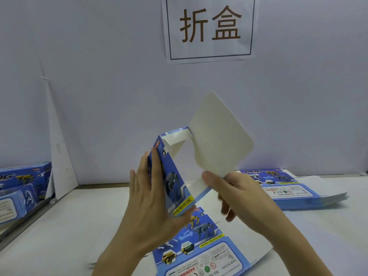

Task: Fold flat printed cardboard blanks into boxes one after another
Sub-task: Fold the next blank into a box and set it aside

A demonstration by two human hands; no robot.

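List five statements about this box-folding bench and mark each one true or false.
1. The left hand and right hand hold a half-folded box above the table. True.
2. The box's large white flap is tucked shut. False: it stands open, pointing up.
3. A flat blank lies printed side up on the table below the hands. True.
4. The stack of blanks sits at the left. False: it lies at the right. Finished boxes are at the left.
5. A paper sign hangs on the back wall. True.
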